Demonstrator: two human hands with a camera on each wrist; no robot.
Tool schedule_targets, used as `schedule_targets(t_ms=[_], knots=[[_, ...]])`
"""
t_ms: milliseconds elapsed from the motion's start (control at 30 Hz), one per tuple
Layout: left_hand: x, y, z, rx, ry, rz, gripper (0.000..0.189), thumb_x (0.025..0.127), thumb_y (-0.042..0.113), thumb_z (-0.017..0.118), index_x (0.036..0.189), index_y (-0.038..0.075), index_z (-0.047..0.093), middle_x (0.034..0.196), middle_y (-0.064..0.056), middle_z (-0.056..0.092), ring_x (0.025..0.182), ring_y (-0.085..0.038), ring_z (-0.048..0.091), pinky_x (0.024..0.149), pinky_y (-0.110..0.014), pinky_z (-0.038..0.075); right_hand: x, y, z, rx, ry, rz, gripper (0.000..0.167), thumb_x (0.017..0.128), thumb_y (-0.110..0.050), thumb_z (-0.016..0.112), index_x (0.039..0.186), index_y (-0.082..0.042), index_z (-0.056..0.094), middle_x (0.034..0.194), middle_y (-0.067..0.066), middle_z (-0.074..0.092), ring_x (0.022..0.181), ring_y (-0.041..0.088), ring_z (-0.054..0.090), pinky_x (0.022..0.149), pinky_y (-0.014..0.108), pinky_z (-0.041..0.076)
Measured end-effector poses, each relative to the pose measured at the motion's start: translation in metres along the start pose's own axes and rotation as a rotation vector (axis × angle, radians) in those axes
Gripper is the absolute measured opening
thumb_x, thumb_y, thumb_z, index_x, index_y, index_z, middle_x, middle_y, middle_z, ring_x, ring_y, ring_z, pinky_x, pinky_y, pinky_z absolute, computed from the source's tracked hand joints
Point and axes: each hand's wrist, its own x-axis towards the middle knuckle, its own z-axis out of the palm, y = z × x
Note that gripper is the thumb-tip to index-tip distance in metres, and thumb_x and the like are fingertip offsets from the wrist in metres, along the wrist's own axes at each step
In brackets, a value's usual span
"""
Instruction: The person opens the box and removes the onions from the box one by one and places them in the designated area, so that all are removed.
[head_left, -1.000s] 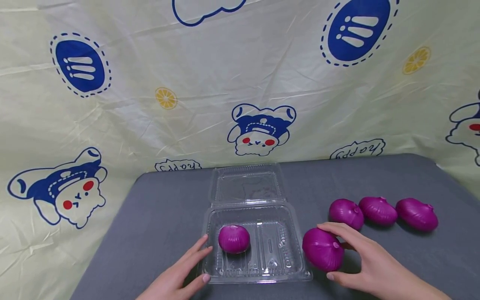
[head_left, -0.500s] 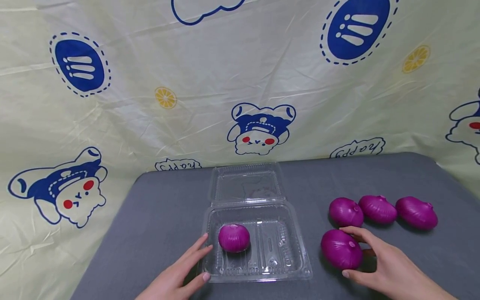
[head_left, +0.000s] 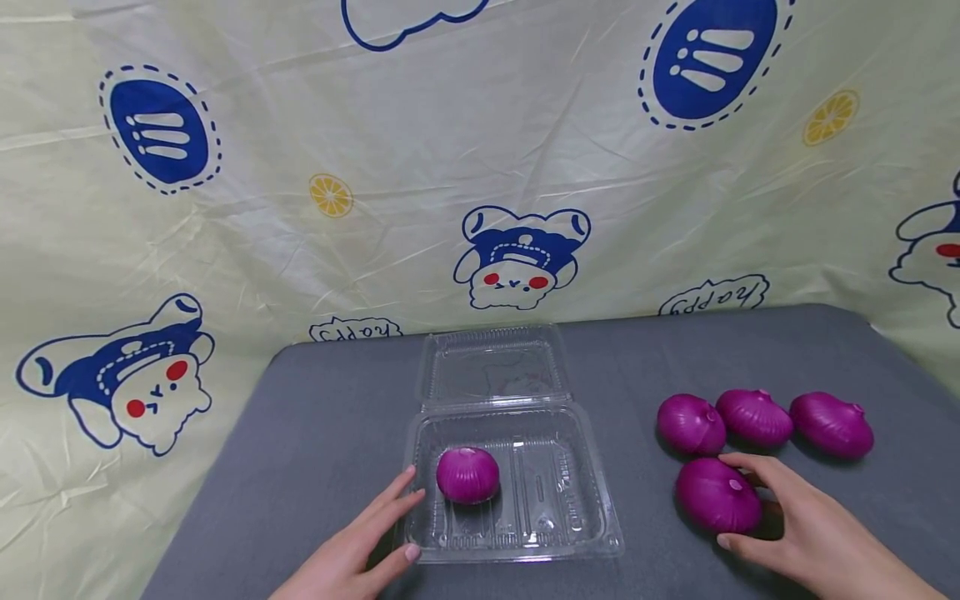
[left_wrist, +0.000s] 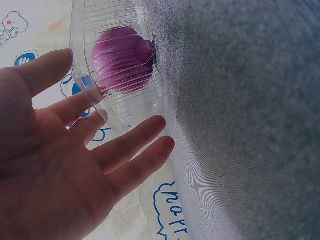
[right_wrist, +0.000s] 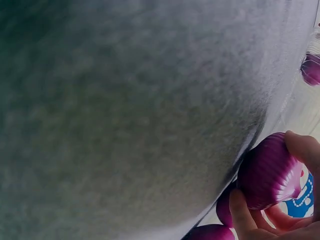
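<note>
A purple onion (head_left: 717, 495) is gripped between the thumb and fingers of my right hand (head_left: 806, 525), low over the table to the right of the box. In the right wrist view the same onion (right_wrist: 270, 172) shows its ribbed side. My left hand (head_left: 352, 542) has its fingers spread at the left wall of a clear plastic clamshell box (head_left: 555, 552). Its fingertips lie right at the rim, as the left wrist view also shows. Inside the box, on its left side, sits another purple onion (head_left: 468, 476). The box's lid (head_left: 491, 367) is folded back behind it.
Three more purple onions, the nearest onion (head_left: 691, 424), a middle onion (head_left: 754, 417) and a right-hand onion (head_left: 832, 425), form a row behind my right hand. A dark grey cloth covers the table (head_left: 322, 433). A printed curtain (head_left: 405, 150) hangs along the back edge.
My right hand has carried its onion to the right, away from the box and nearer the row of onions. The left hand and the box have stayed where they were.
</note>
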Motion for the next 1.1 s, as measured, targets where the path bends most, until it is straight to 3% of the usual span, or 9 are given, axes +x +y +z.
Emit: schedule_targets(t_ms=[367, 567, 800, 867, 1000, 1100], knots=[[0.001, -0.001, 0.000, 0.009, 0.001, 0.012, 0.065, 0.098, 0.052, 0.053, 0.152, 0.020, 0.039, 0.163, 0.001, 0.019, 0.145, -0.031, 0.025, 0.107, -0.064, 0.029, 0.003, 0.007, -0.005, -0.026, 0.023, 0.017, 0.094, 0.066, -0.050, 0.088, 0.139, -0.010, 0.045, 0.128, 0.019, 0.057, 0.097, 0.029, 0.066, 0.070, 0.038, 0.053], [0.002, -0.001, 0.000, -0.012, -0.006, -0.004, 0.065, 0.098, 0.051, 0.054, 0.152, 0.019, 0.038, 0.163, 0.001, 0.019, 0.145, -0.032, 0.023, 0.107, -0.064, 0.027, 0.005, 0.009, -0.009, 0.025, -0.073, 0.088, 0.101, 0.068, -0.049, 0.087, 0.143, -0.004, 0.036, 0.131, 0.028, 0.051, 0.095, 0.033, 0.066, 0.074, 0.054, 0.054], [0.002, -0.001, 0.000, -0.004, -0.003, -0.005, 0.065, 0.097, 0.052, 0.054, 0.152, 0.020, 0.039, 0.163, 0.001, 0.019, 0.145, -0.031, 0.024, 0.107, -0.065, 0.028, 0.003, 0.007, -0.015, 0.018, -0.124, 0.139, 0.103, 0.070, -0.051, 0.085, 0.145, -0.003, 0.033, 0.132, 0.031, 0.044, 0.099, 0.044, 0.061, 0.072, 0.058, 0.054], [0.002, -0.002, 0.000, -0.004, -0.002, -0.005, 0.065, 0.097, 0.052, 0.054, 0.152, 0.021, 0.039, 0.163, 0.001, 0.019, 0.145, -0.031, 0.024, 0.106, -0.065, 0.029, 0.002, 0.003, -0.017, 0.014, -0.088, 0.121, 0.101, 0.069, -0.049, 0.086, 0.143, -0.003, 0.036, 0.132, 0.030, 0.044, 0.103, 0.046, 0.057, 0.072, 0.059, 0.054], [0.001, -0.002, 0.000, -0.005, -0.003, -0.003, 0.065, 0.097, 0.052, 0.054, 0.152, 0.020, 0.039, 0.163, 0.002, 0.019, 0.145, -0.031, 0.024, 0.107, -0.064, 0.028, -0.004, -0.012, -0.020, -0.038, 0.118, -0.033, 0.092, 0.063, -0.045, 0.091, 0.137, -0.010, 0.049, 0.129, 0.018, 0.051, 0.104, 0.039, 0.052, 0.071, 0.054, 0.056], [0.001, -0.001, 0.000, -0.009, -0.005, -0.005, 0.064, 0.098, 0.052, 0.054, 0.152, 0.020, 0.039, 0.163, 0.002, 0.019, 0.145, -0.031, 0.024, 0.107, -0.065, 0.028, -0.007, -0.026, -0.023, -0.101, 0.258, -0.153, 0.085, 0.063, -0.042, 0.092, 0.135, -0.019, 0.055, 0.127, 0.006, 0.055, 0.105, 0.028, 0.051, 0.077, 0.026, 0.053]])
